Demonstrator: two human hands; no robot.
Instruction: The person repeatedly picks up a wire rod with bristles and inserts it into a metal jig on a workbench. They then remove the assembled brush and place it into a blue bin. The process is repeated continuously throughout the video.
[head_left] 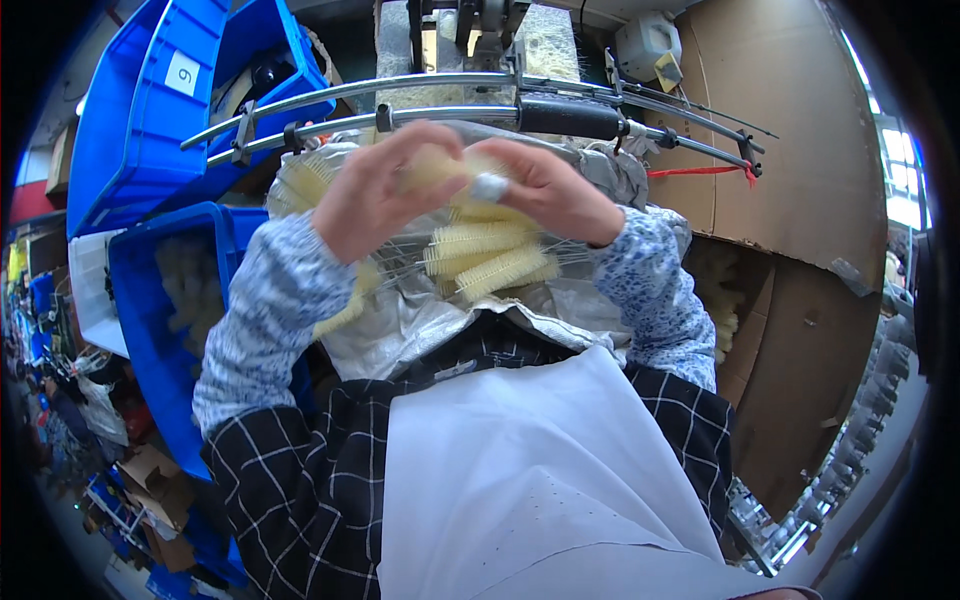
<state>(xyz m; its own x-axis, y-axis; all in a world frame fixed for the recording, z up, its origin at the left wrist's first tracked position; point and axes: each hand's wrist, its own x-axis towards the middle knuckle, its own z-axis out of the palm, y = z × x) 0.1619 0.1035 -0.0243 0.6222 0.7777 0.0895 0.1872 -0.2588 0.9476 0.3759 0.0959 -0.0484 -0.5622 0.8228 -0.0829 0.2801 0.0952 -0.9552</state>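
Observation:
My left hand (385, 190) is closed round a pale yellow bristle brush (432, 170), which is blurred by motion. My right hand (550, 190) meets it from the other side, fingers bent and pressed in against the same brush. A white wrap (489, 187) covers the tip of my right thumb. Below both hands, a pile of yellow bristle brushes (485, 255) with thin wire stems lies on a silvery sheet (390, 325) over my lap. More of these brushes (305, 185) lie to the left, partly hidden by my left arm.
Metal rails (350, 112) with a black roller (570, 115) cross just beyond my hands. A blue bin (150, 330) holding brushes stands at left, more blue crates (140, 130) behind it. At right is a large cardboard box (770, 150), with a red ribbon (700, 171) tied to the rail.

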